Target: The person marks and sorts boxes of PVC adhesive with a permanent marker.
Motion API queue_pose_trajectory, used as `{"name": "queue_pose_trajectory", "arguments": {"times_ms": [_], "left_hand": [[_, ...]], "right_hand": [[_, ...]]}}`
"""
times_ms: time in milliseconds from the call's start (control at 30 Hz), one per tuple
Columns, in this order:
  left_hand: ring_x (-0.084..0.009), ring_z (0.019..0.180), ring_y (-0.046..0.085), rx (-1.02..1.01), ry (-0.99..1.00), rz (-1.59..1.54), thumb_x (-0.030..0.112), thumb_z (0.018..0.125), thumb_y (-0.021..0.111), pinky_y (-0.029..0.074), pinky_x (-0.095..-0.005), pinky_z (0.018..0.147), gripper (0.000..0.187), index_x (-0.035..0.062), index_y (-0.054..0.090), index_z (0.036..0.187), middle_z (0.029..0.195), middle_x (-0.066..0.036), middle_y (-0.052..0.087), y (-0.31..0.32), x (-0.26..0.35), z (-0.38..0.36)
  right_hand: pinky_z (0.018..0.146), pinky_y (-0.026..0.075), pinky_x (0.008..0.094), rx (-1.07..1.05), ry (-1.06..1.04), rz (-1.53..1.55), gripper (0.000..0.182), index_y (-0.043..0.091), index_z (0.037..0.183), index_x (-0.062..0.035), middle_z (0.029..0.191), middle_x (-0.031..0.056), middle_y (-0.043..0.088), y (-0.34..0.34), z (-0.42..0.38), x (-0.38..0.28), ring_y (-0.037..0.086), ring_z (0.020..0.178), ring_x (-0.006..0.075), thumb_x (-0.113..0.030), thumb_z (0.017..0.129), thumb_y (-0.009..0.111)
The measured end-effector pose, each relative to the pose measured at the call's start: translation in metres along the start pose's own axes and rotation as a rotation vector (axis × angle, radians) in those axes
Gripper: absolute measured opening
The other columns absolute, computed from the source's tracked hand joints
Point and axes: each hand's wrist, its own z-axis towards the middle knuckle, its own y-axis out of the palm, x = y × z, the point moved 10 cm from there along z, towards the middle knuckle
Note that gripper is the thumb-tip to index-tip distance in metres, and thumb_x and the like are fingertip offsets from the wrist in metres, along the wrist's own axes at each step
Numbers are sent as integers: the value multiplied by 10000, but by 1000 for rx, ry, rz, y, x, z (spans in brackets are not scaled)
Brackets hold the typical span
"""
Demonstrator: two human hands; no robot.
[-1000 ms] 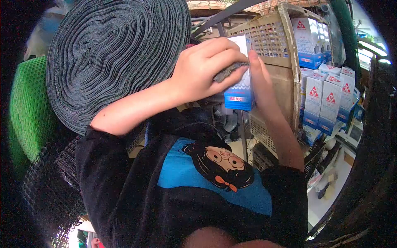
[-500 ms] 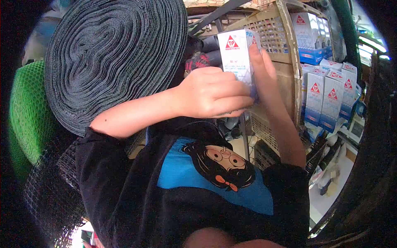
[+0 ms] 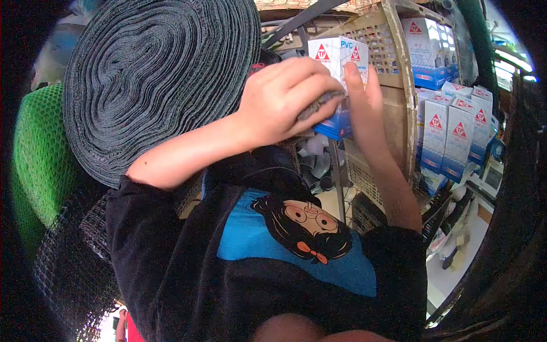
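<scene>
- Holding carton (image 3: 337,64) by its right side in right hand (image 3: 364,100).
- Clutching grey cloth (image 3: 319,106) in narrow grip of left hand (image 3: 288,97), across carton's lower front.

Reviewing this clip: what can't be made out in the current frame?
All in the head view:
- Grey item: mostly hidden by the left hand.
- TP carton at the right hand: contents hidden by its walls; finest print too small.
- Red thing, lower left: cut off by the picture's edge.
</scene>
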Motion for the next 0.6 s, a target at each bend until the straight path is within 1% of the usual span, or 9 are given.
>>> {"name": "queue_pose_trajectory", "arguments": {"times_ms": [33, 133, 267, 300, 333, 400, 433, 533, 600], "left_hand": [[-270, 788, 676, -11, -48, 16, 78, 754, 801, 562, -342, 682, 235, 49, 682, 955, 907, -114, 660, -3, -2, 3], [-252, 755, 663, 85, -67, 36, 182, 786, 771, 542, -348, 622, 198, 108, 664, 934, 871, -53, 637, -5, -12, 1], [-269, 788, 669, 78, -171, 13, 175, 810, 765, 549, -346, 661, 197, 82, 656, 945, 888, -89, 646, -9, -23, 3], [-277, 794, 668, 123, -139, -5, 157, 823, 757, 546, -343, 677, 190, 59, 650, 945, 895, -96, 651, -13, -23, 4], [-280, 797, 668, 131, -162, -14, 153, 826, 755, 545, -344, 681, 189, 54, 650, 947, 898, -97, 653, -14, -26, 5], [-284, 803, 668, 146, -209, -32, 144, 831, 752, 543, -348, 689, 186, 44, 648, 949, 903, -99, 657, -15, -31, 4], [-296, 824, 667, 139, -231, -41, 142, 839, 748, 539, -350, 709, 194, 27, 649, 959, 911, -118, 659, -16, -32, 4], [-307, 840, 665, 149, -330, -100, 135, 841, 744, 534, -350, 733, 201, 12, 648, 968, 913, -138, 658, -16, -41, 2], [-302, 847, 668, 150, -370, -128, 130, 842, 741, 527, -347, 748, 209, 0, 644, 974, 914, -145, 660, -15, -48, 0]], "right_hand": [[764, 508, 256, 7, -6, -23, 339, 534, 1147, -34, 1034, 54, 655, 0, -2, -3, 614, 897, 90, -335, 1007, 601], [765, 511, 264, 10, -49, -73, 338, 530, 1147, -28, 1037, 64, 658, 2, -4, -10, 617, 904, 92, -319, 999, 616], [759, 523, 277, 9, -115, -160, 341, 524, 1151, -14, 1028, 76, 667, 2, -7, -18, 637, 897, 103, -281, 980, 648], [758, 526, 280, 6, -126, -177, 341, 524, 1151, -12, 1026, 80, 670, 2, -8, -21, 642, 895, 108, -271, 973, 657], [757, 530, 283, 3, -138, -193, 343, 523, 1151, -9, 1024, 84, 673, 2, -8, -23, 648, 893, 113, -261, 967, 667], [758, 537, 294, 24, -146, -215, 350, 528, 1144, -6, 1018, 97, 685, 1, -8, -23, 665, 890, 132, -252, 952, 686], [759, 541, 300, 35, -151, -226, 354, 531, 1141, -4, 1016, 104, 690, 0, -8, -24, 674, 888, 141, -248, 944, 696], [766, 546, 319, 56, -154, -363, 387, 540, 1153, 4, 1018, 128, 703, 0, -11, -31, 691, 893, 167, -250, 922, 719], [770, 549, 330, 64, -206, -367, 423, 541, 1172, 10, 1012, 137, 707, -1, -9, -32, 699, 888, 183, -254, 905, 735]]}}
